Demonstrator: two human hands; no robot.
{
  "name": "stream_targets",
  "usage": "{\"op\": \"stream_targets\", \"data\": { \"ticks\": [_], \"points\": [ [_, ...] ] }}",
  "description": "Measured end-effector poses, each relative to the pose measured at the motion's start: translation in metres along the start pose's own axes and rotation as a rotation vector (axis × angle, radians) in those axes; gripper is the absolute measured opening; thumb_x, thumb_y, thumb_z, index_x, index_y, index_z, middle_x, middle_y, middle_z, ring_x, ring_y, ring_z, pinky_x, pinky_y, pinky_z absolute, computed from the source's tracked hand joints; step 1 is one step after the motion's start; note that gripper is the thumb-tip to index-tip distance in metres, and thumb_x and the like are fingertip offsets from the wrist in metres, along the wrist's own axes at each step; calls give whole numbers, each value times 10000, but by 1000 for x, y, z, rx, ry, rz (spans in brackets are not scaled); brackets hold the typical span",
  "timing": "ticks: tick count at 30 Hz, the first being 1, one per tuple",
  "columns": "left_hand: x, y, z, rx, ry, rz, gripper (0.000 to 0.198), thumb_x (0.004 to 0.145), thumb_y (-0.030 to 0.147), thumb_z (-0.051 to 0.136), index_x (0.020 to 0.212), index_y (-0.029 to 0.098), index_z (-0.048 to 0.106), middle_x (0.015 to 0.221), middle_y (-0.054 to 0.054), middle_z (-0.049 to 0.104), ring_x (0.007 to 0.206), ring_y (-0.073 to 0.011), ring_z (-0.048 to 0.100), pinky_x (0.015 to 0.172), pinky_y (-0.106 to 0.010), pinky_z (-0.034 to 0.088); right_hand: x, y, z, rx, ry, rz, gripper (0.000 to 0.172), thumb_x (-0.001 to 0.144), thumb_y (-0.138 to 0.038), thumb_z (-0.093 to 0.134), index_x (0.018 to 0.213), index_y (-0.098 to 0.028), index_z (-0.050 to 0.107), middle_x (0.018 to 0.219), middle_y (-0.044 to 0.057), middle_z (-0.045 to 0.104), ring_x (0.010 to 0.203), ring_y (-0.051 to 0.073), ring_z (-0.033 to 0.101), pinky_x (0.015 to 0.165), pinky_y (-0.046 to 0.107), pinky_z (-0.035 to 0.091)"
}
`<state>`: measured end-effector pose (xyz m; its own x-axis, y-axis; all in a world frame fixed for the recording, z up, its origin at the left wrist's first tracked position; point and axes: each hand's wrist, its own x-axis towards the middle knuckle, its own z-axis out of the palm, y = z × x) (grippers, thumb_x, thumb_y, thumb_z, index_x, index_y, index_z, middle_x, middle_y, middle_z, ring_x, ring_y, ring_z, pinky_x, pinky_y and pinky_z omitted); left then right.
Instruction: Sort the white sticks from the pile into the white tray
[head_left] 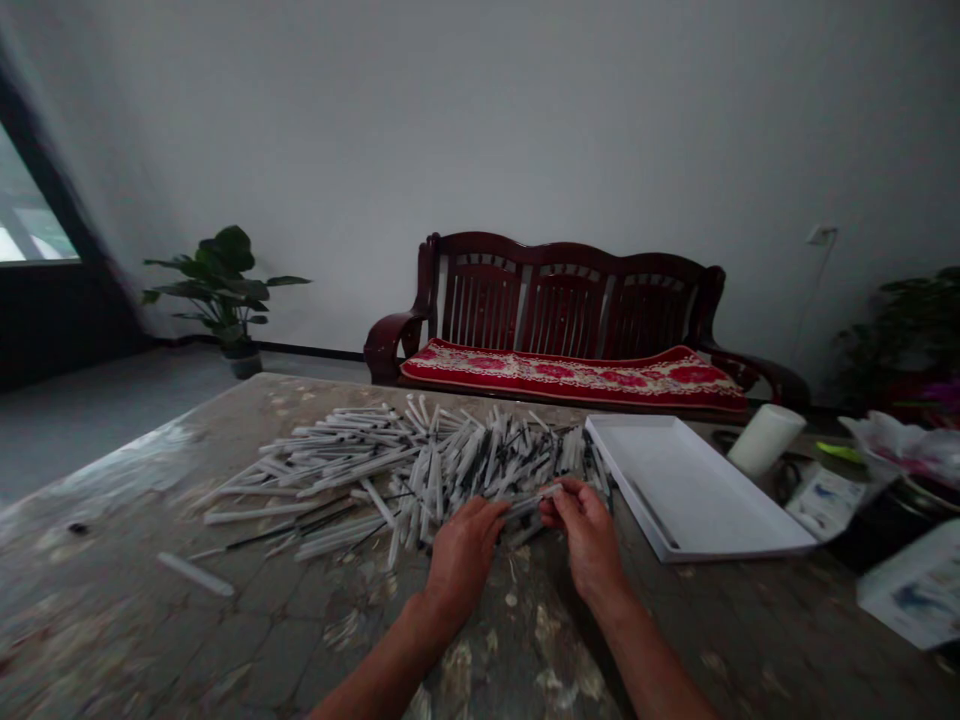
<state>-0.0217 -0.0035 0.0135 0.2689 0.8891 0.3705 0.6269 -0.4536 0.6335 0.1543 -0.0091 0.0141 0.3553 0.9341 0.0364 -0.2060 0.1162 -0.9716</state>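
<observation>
No lettering, label, number or sign can be read here

This is a home's sitting room, as shown by the carved wooden settee point(566, 305) with its red floral cushion point(555, 371) at twelve o'clock, the potted plant point(229, 265) at ten and, dimly, what seems more foliage point(922, 310) at two.

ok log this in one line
left hand: at tube | right hand: pinching tube end | tube pile: beyond hands | white tray: right of pile

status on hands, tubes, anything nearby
Left hand and right hand on one slim tube. Pile of tubes just beyond. White tray to the right, thin stick inside.
</observation>
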Motion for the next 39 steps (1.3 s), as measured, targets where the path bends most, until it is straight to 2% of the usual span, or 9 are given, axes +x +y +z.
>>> {"op": "stream_targets", "data": {
  "ticks": [5, 12, 21, 28, 30, 32, 35, 37, 39],
  "points": [
    [0, -1, 0, 3, -2, 0, 308, 925, 250, 458, 1082, 236, 722, 897, -53, 682, 861, -197, 655, 780, -282, 493, -1, 3, 1, -58, -37, 6, 380, 718, -491, 702, 959, -221, 587, 876, 35, 717, 754, 223, 683, 665, 352, 566],
    [0, -3, 1, 7, 35, 34, 292, 896, 215, 498, 1073, 234, 730, 888, -52, 702, 839, -191, 662, 756, -276, 499, -3, 0, 7, -63, -41, 13, 386, 641, -485, 753, 878, -216, 609, 750, 15, 714, 686, 215, 682, 646, 348, 563],
    [2, -3, -2, 286, 116, 262, 280, 902, 156, 495, 1072, 218, 708, 869, -61, 695, 817, -208, 629, 749, -300, 487, -4, -1, 5, 6, -1, 111, 405, 573, -469, 821, 807, -205, 624, 692, 4, 708, 654, 221, 692, 623, 356, 581],
    [1, -3, -1, 295, 140, 295, 301, 891, 127, 491, 1093, 213, 696, 883, -76, 696, 824, -211, 624, 764, -312, 492, -3, 5, 4, 113, 30, 188, 462, 545, -440, 868, 834, -171, 629, 693, 0, 712, 639, 192, 697, 580, 305, 582],
    [2, -3, 0, 212, 133, 256, 303, 881, 132, 500, 1085, 224, 704, 886, -76, 701, 839, -207, 631, 787, -311, 491, -3, 3, 3, 124, 11, 209, 472, 541, -446, 873, 834, -174, 622, 694, 1, 713, 647, 186, 697, 583, 292, 577],
    [4, -3, 4, 44, 136, 146, 281, 873, 169, 511, 1049, 236, 719, 909, -71, 714, 871, -210, 646, 812, -316, 490, -4, 0, 3, 120, -25, 208, 472, 579, -479, 847, 872, -186, 622, 751, 17, 730, 675, 185, 698, 589, 287, 570],
    [10, -4, 10, -383, 143, -157, 239, 848, 282, 537, 982, 210, 721, 874, -61, 738, 856, -226, 679, 794, -330, 506, -6, -3, 4, 40, -68, 152, 414, 684, -523, 752, 946, -227, 627, 851, 22, 738, 698, 186, 688, 560, 276, 543],
    [15, -4, 13, -680, 135, -329, 278, 812, 372, 569, 949, 170, 701, 805, -63, 744, 812, -233, 693, 765, -337, 517, -7, -2, 5, -73, -93, 120, 336, 721, -513, 704, 902, -238, 637, 808, 6, 718, 657, 182, 663, 506, 257, 502],
    [18, -3, 13, -896, 124, -426, 348, 768, 451, 610, 927, 149, 681, 792, -73, 749, 797, -234, 696, 752, -341, 520, -9, 1, 7, -193, -116, 105, 289, 732, -503, 672, 820, -230, 636, 714, -8, 679, 587, 174, 621, 456, 244, 449]
  ]
}}
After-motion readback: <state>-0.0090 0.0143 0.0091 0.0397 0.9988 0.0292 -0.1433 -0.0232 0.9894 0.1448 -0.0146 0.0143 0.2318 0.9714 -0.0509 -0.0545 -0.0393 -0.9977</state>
